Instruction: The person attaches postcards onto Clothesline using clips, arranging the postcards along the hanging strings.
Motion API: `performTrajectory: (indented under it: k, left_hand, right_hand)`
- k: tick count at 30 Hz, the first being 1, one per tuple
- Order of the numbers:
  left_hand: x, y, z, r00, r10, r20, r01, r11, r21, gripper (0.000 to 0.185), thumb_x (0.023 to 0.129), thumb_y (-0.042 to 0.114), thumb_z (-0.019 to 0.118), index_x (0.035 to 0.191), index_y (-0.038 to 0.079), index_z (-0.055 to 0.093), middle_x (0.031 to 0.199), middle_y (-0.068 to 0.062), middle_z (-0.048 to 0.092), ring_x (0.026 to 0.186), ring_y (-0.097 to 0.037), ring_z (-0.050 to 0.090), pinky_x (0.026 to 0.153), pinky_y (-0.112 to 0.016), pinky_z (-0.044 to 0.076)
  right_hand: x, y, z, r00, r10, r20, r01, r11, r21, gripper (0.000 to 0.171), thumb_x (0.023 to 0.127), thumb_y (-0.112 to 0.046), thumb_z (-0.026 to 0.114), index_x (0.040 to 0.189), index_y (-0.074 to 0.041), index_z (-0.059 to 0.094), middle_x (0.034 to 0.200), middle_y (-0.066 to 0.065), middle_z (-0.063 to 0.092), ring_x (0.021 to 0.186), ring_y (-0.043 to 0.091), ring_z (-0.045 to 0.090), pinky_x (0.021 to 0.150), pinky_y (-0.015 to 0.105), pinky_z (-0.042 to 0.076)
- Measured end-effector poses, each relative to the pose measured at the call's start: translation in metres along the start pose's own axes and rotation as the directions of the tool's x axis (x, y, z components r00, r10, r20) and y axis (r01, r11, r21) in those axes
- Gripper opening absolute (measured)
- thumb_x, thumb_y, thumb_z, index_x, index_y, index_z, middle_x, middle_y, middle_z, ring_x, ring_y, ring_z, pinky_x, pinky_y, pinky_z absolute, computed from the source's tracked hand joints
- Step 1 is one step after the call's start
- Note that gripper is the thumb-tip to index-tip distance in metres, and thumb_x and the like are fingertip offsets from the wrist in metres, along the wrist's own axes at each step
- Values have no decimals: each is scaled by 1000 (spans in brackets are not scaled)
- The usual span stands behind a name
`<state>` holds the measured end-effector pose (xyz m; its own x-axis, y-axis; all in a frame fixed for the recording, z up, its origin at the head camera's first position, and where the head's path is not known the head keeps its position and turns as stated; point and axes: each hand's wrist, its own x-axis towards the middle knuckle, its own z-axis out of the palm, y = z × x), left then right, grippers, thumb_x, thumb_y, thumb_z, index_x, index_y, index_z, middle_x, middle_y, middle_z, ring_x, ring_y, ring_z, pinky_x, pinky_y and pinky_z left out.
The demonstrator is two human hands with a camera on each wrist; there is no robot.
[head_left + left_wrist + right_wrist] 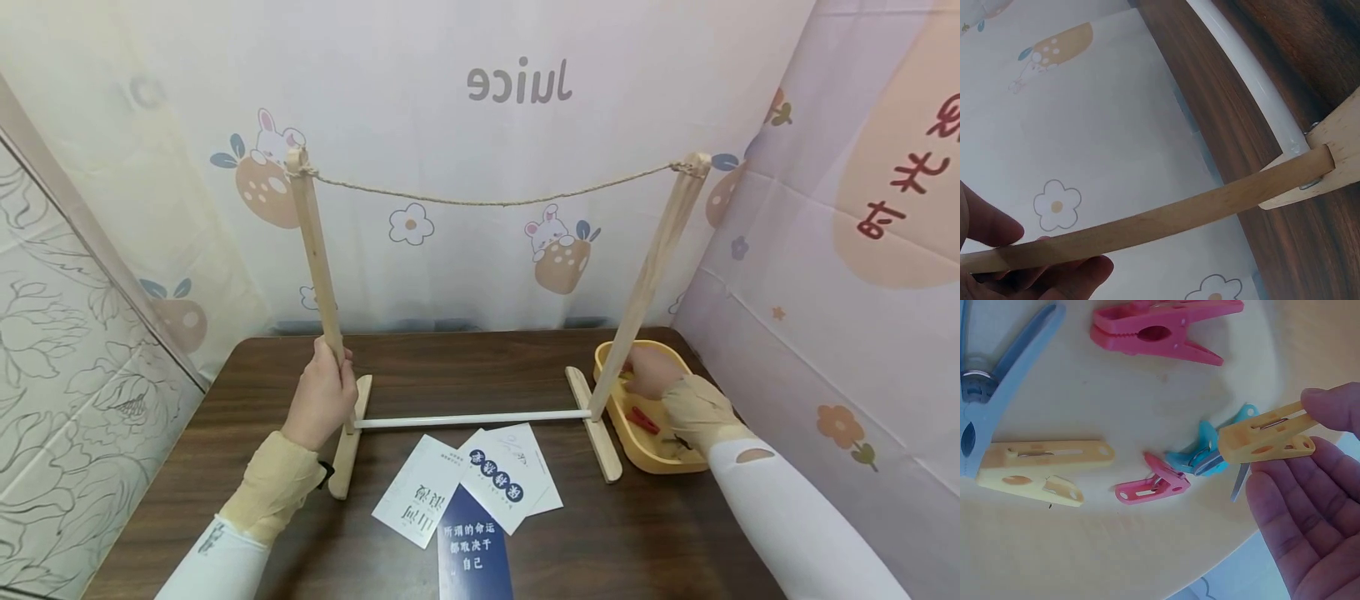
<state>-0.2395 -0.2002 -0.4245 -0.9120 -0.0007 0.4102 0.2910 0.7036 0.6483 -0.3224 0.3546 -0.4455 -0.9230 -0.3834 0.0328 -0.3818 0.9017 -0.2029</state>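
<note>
Right grip (1310, 481) pinches a yellow clothespin (1266, 439), seen only by wrist view; left grip (324, 398) clasps the wooden post (318, 258).

The person wears long white sleeves on both arms. Over each wrist there is a beige cuff of soft cloth, a little wrinkled. The left hand (324, 398) is bare, and a small dark strap or buckle shows beside its cuff. The right hand (651, 371) is bare too. The right sleeve has one oval hole on the forearm. The left sleeve carries small grey printed marks, too small to read.
</note>
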Motion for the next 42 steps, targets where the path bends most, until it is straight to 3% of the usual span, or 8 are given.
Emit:
performTrajectory:
  k: [6,12,18,22,27,30,35,42]
  left_hand:
    - [-3,-3,-3,1000,4,-7,-4,1000,-6,31,106,0,54,134,-10,46,121,-32,67,88,-43,73,68,-50,59]
    - [-4,-1,-11,1000,-3,18,2,999,40,35,106,6,59,134,-10,47,106,-30,66,85,-42,73,67,-52,61]
    - [-4,3,-21,1000,0,31,-2,998,66,42,105,7,61,140,-12,46,102,-27,65,82,-38,71,66,-49,60]
    - [-5,1,-24,1000,31,-1,-31,997,67,42,104,6,62,140,-10,48,108,-27,66,87,-38,71,69,-50,60]
    - [-7,1,-29,997,67,-47,-64,995,74,39,103,5,65,137,-9,53,114,-27,68,101,-42,73,77,-56,62]
    - [-10,3,-33,996,60,-66,-54,995,89,31,102,6,67,129,-7,56,108,-24,69,96,-40,73,77,-54,60]
    - [-15,8,-39,994,51,-96,-40,992,116,17,102,6,67,114,-3,60,94,-17,67,81,-29,66,70,-42,52]
    - [-23,10,-39,988,129,-86,-116,982,147,9,99,8,71,102,3,65,85,-8,65,73,-19,60,64,-32,49]
  right_hand:
    - [-3,-1,-4,998,-31,-55,30,999,-10,20,72,4,81,91,-2,79,72,-1,69,68,13,55,66,40,51]
    - [-7,-11,-14,998,-9,-64,10,1000,7,22,76,5,79,97,-2,79,81,8,74,72,20,58,69,42,50]
    - [-9,-18,-18,998,14,-61,-13,1000,16,22,80,3,81,102,-1,80,89,13,78,75,21,61,69,42,52]
    - [-11,-18,-19,997,32,-65,-29,998,47,25,82,3,82,107,0,79,96,18,79,78,24,66,69,45,55]
    - [-15,-20,-24,997,59,-53,-56,996,70,26,86,0,83,111,-1,79,91,13,76,75,22,63,66,41,52]
    - [-19,-21,-26,995,84,-55,-80,994,81,28,88,-2,84,115,-1,79,89,9,75,74,20,63,66,38,52]
    - [-22,-21,-28,994,87,-71,-78,990,119,29,89,-3,83,118,0,78,89,10,76,69,16,64,64,36,54]
    - [-31,-24,-32,990,97,-99,-79,982,172,28,92,-6,84,119,-3,79,78,4,71,50,13,60,60,32,50]
